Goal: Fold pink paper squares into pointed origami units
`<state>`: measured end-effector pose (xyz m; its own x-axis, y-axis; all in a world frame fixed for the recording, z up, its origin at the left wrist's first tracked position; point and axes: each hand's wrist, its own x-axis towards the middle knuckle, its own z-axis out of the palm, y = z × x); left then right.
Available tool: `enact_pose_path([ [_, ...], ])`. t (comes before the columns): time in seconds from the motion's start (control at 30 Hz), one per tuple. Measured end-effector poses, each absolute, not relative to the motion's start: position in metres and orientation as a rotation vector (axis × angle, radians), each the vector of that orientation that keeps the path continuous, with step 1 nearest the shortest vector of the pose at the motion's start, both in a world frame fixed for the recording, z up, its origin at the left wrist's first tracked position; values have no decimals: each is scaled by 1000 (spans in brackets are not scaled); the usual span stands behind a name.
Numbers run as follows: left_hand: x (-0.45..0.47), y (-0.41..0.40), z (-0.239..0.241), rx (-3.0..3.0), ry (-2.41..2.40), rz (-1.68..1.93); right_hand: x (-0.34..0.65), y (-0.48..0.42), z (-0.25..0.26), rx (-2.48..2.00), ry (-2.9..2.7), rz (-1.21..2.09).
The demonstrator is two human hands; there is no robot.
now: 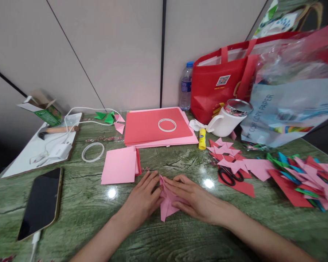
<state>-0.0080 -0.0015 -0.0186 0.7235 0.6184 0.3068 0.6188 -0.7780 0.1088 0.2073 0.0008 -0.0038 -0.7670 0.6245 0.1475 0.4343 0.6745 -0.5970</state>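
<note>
A piece of pink paper [168, 200], folded to a pointed shape, lies on the green table before me. From its left side my left hand [144, 194] touches it with the thumb; the other fingers stretch forward, flat on the table. My right hand [194, 196] grips the paper's right side, its fingers over the upper part and its thumb lower down. Both hands cover parts of the folds. Just beyond my left hand is a stack of pink paper squares [118, 165] with red ones beneath.
Larger red sheets [142, 127] lie at the back under a tape roll [167, 125]. To the right are a glue stick [202, 139], black-handled scissors [230, 175], paper scraps [314, 178], a white mug [226, 120] and a red bag [218, 83]. A phone [41, 203] lies left.
</note>
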Motion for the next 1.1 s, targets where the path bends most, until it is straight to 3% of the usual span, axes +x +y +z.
enact_pose_path([
  [0.4,-7,-5,-19,-2936,-1021,-504,210,4,-4,-866,-2422,960],
  [1.1,-7,-5,-20,-2989,-1055,-435,212,9,-6,-814,-2484,826],
])
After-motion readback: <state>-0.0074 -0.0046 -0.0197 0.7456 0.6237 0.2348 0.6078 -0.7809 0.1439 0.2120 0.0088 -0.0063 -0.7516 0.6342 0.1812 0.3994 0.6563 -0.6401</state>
